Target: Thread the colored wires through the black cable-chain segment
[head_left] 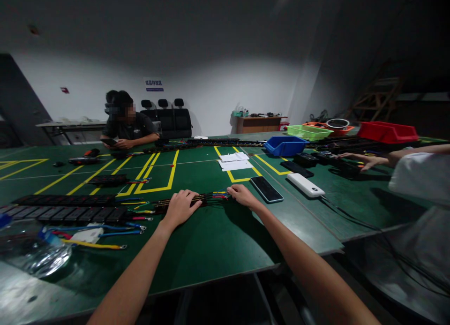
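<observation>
My left hand (180,207) is closed over a long black wired strip (161,206) on the green table, thumb along its near side. Red, blue and yellow wires (218,194) run out of the strip's right end. At their tips my right hand (242,194) is closed in a pinch; the fingers hide the exact ends. To the left lie more black segmented strips (84,215), whose coloured leads end in metal ring lugs. Right of my right hand lies a dark-screened phone (266,189).
A clear water bottle (35,250) lies at the near left. White papers (235,161), a white power bank (305,185) with a cable, and a blue bin (285,146) are to the right. A co-worker's hand (365,161) reaches in at right; another person (128,123) leans on the far side.
</observation>
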Demonstrator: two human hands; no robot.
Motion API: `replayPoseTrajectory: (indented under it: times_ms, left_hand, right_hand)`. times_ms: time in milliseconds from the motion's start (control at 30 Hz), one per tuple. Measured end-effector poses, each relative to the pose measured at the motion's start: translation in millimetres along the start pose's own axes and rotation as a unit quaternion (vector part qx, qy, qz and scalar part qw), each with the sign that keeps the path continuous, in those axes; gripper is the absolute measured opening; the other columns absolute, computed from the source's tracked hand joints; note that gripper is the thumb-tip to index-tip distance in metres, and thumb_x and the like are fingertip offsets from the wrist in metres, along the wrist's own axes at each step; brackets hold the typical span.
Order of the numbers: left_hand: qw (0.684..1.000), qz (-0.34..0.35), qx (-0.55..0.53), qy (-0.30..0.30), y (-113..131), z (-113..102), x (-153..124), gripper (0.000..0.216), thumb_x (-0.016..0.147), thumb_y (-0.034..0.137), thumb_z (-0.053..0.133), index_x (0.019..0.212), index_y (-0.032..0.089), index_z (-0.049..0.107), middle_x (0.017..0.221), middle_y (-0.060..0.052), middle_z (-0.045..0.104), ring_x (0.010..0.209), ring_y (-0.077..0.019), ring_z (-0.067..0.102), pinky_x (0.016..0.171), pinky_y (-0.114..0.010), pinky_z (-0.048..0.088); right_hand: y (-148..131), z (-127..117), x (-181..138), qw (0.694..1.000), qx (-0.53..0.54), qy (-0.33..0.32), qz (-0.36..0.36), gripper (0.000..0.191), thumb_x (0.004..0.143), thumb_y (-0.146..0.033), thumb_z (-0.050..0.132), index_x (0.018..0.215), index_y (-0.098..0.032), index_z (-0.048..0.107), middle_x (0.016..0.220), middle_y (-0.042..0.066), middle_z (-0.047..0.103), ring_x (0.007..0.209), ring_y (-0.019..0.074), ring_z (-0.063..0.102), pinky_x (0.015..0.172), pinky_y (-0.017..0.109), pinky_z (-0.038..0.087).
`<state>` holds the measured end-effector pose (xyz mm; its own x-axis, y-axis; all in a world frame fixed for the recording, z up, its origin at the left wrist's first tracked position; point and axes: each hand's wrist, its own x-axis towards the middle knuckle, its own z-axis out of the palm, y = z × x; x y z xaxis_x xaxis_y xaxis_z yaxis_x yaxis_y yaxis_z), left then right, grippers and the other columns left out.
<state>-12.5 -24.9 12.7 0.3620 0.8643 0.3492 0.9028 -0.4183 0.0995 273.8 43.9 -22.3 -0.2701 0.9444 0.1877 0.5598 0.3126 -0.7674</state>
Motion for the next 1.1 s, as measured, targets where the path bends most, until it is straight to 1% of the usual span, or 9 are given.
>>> replayPoseTrajectory:
  times_ms: [100, 233, 367, 533, 700, 867, 967, 1100]
  left_hand:
    - [1.000, -0.003, -0.005, -0.005, 0.9, -0.8, 0.1, 0.040, 0.101, 0.050, 0.045, 0.120, 0.023, 0.068, 0.116, -0.008, 0.070, 0.104, -0.0258, 0.062, 0.088, -0.040, 0.047]
    - [1.000, -0.007, -0.006, -0.006, 1.4, -1.2, -0.3, 0.040, 0.101, 0.051, 0.046, 0.120, 0.024, 0.068, 0.117, -0.008, 0.070, 0.104, -0.0259, 0.062, 0.088, -0.040, 0.047]
    - [1.000, -0.005, -0.007, -0.007, 1.9, -1.7, -1.2, 0.040, 0.101, 0.051, 0.045, 0.120, 0.024, 0.068, 0.118, -0.008, 0.069, 0.105, -0.0253, 0.062, 0.089, -0.039, 0.047]
    - [1.000, -0.007, -0.007, -0.013, 3.2, -2.4, -1.6, 0.040, 0.102, 0.051, 0.044, 0.121, 0.024, 0.068, 0.118, -0.008, 0.069, 0.107, -0.0254, 0.061, 0.090, -0.040, 0.046]
    - [1.000, -0.005, 0.008, -0.009, 3.9, -2.9, -1.7, 0.041, 0.102, 0.051, 0.044, 0.120, 0.023, 0.068, 0.117, -0.009, 0.068, 0.106, -0.0262, 0.060, 0.090, -0.040, 0.045]
    - [1.000, -0.010, -0.008, -0.014, 4.7, -3.6, -1.7, 0.040, 0.102, 0.051, 0.045, 0.121, 0.023, 0.067, 0.119, -0.008, 0.069, 0.107, -0.0252, 0.061, 0.091, -0.040, 0.046]
    - [1.000, -0.011, -0.012, -0.017, 4.8, -3.6, -1.9, 0.041, 0.102, 0.051, 0.044, 0.121, 0.023, 0.067, 0.118, -0.008, 0.069, 0.107, -0.0251, 0.061, 0.091, -0.040, 0.046]
    - [1.000, -0.007, -0.007, -0.012, 4.2, -2.6, -2.3, 0.041, 0.102, 0.051, 0.044, 0.121, 0.023, 0.067, 0.118, -0.008, 0.069, 0.107, -0.0253, 0.060, 0.091, -0.040, 0.045]
  right_hand:
    - [-1.4, -2.2, -1.4, 1.000, 0.008, -0.017, 0.005, 0.037, 0.092, -0.045, 0.049, 0.076, -0.015, 0.065, 0.066, 0.000, 0.059, 0.061, 0.0129, 0.050, 0.057, 0.024, 0.032]
    - [-3.8, -5.0, -3.9, 0.999, 0.000, -0.044, -0.023, 0.031, 0.089, -0.040, 0.055, 0.083, -0.014, 0.071, 0.073, 0.002, 0.064, 0.065, 0.0134, 0.052, 0.059, 0.024, 0.034]
    - [-3.3, -5.3, -4.7, 0.998, -0.040, -0.027, -0.043, 0.034, 0.090, -0.043, 0.055, 0.088, -0.014, 0.074, 0.075, 0.003, 0.065, 0.068, 0.0147, 0.053, 0.061, 0.025, 0.034]
    - [-0.8, -2.3, -3.9, 0.998, -0.049, -0.027, -0.041, 0.041, 0.094, -0.047, 0.050, 0.077, -0.016, 0.069, 0.066, 0.001, 0.061, 0.061, 0.0140, 0.050, 0.057, 0.025, 0.030]
    - [-0.9, 0.5, -2.8, 0.999, -0.030, -0.031, -0.020, 0.037, 0.095, -0.045, 0.048, 0.077, -0.017, 0.065, 0.066, 0.000, 0.061, 0.060, 0.0139, 0.051, 0.057, 0.025, 0.031]
    - [-1.5, 0.6, -4.2, 0.997, -0.074, -0.028, -0.007, 0.040, 0.098, -0.045, 0.045, 0.070, -0.019, 0.059, 0.065, 0.001, 0.059, 0.060, 0.0140, 0.052, 0.058, 0.025, 0.031]
    - [-0.5, 1.1, -4.6, 0.996, -0.088, -0.028, -0.004, 0.043, 0.098, -0.046, 0.044, 0.069, -0.019, 0.059, 0.064, 0.001, 0.058, 0.059, 0.0139, 0.050, 0.057, 0.025, 0.028]
    - [1.3, 1.9, -3.1, 0.997, -0.071, -0.038, 0.003, 0.045, 0.098, -0.048, 0.042, 0.071, -0.019, 0.061, 0.064, 0.000, 0.057, 0.059, 0.0141, 0.050, 0.056, 0.025, 0.029]
